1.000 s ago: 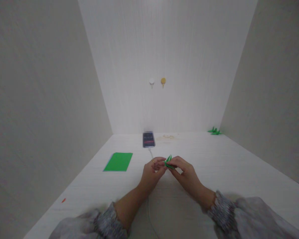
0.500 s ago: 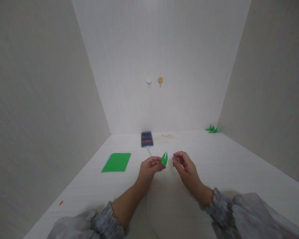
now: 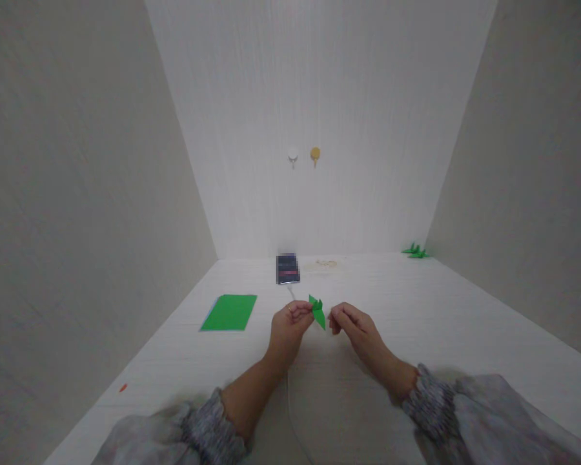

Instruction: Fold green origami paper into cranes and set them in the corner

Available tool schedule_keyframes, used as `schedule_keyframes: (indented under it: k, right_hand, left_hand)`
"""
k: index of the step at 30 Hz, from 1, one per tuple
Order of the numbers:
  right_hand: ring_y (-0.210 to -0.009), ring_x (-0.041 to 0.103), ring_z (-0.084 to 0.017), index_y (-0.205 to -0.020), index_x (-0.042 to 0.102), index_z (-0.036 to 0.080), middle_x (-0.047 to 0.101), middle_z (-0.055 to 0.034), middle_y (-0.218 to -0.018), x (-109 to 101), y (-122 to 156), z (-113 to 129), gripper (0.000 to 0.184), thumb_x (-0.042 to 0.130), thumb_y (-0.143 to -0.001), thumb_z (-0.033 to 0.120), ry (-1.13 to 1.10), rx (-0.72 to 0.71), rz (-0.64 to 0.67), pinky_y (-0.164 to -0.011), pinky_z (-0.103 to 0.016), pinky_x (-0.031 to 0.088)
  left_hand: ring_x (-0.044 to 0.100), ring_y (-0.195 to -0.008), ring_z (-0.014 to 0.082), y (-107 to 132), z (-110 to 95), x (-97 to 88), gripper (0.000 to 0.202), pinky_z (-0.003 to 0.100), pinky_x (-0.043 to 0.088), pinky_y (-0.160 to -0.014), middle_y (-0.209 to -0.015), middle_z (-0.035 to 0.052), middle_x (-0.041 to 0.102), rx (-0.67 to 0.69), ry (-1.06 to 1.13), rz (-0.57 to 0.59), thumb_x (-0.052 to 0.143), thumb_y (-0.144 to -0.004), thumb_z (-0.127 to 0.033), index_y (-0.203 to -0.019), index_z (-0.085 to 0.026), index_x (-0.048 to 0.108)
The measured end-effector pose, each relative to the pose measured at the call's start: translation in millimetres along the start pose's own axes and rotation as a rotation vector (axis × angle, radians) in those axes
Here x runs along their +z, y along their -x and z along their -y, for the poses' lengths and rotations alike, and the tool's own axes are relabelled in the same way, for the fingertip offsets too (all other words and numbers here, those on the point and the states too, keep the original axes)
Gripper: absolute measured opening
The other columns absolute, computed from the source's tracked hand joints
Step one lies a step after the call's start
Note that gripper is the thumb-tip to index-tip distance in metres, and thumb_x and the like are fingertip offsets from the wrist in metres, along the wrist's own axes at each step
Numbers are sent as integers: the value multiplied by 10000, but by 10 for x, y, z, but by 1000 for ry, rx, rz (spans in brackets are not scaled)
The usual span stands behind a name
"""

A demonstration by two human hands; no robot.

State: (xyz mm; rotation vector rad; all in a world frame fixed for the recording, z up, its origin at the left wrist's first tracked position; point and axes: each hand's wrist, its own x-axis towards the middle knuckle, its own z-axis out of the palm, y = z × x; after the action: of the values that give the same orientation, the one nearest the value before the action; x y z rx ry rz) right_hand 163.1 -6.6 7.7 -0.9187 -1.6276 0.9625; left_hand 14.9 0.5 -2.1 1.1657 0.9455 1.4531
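Pinched in the fingers of my left hand [image 3: 289, 326] is a small green origami crane [image 3: 318, 311], its pointed flaps spread to the upper left and lower right. Short folded points stand up at its middle. My right hand [image 3: 353, 323] is just to the right of the paper, fingers curled and pressed together, with a narrow gap between them and the crane. Nothing shows in that hand.
A stack of green paper squares [image 3: 230, 312] lies left of my hands. Behind them, a phone with a blurred screen [image 3: 288, 268] has a white cable [image 3: 289, 400] running toward me. Several green folded figures [image 3: 416, 251] sit at the back right. An orange-red scrap [image 3: 122, 387] lies front left.
The crane has turned in my left hand and its flaps are now spread apart, where two points stood up before. My right hand's fingers have curled closed and moved slightly closer.
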Motion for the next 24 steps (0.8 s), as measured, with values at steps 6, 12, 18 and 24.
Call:
schedule_keyframes:
  k: [6, 12, 18, 24]
  right_hand:
    - [-497, 495, -105, -637, 461, 183, 511, 51, -518, 73, -51, -124, 181, 617, -641, 275, -287, 167, 20, -511, -233, 385]
    - [-530, 494, -105, -684, 499, 191, 518, 33, -582, 27, -71, -107, 85, 568, -641, 215, -360, 113, -94, -526, -231, 389]
    - [-552, 482, -103, -684, 583, 169, 552, -1, -640, 3, -48, -89, 51, 546, -651, 181, -288, 124, -38, -519, -224, 381]
    - [-490, 471, -87, -762, 532, 175, 530, 36, -586, 31, -39, -68, 182, 626, -621, 243, -391, 168, -31, -457, -204, 359]
  left_hand:
    - [606, -766, 173, 63, 23, -7, 152, 290, 449, -747, -806, 58, 662, 100, -201, 103, 595, -671, -227, -804, -158, 622]
    - [596, -796, 167, 105, -79, 18, 287, 297, 435, -757, -831, 67, 647, 111, -92, 103, 587, -692, -248, -951, -162, 498]
    - [569, -634, 117, 65, -136, -9, 279, 261, 437, -634, -848, 64, 616, -25, -9, -15, 508, -739, -322, -956, -156, 447]
    - [535, -598, 99, 108, -87, 15, 222, 222, 401, -599, -673, 16, 605, -98, -39, 268, 622, -631, -214, -828, -136, 555]
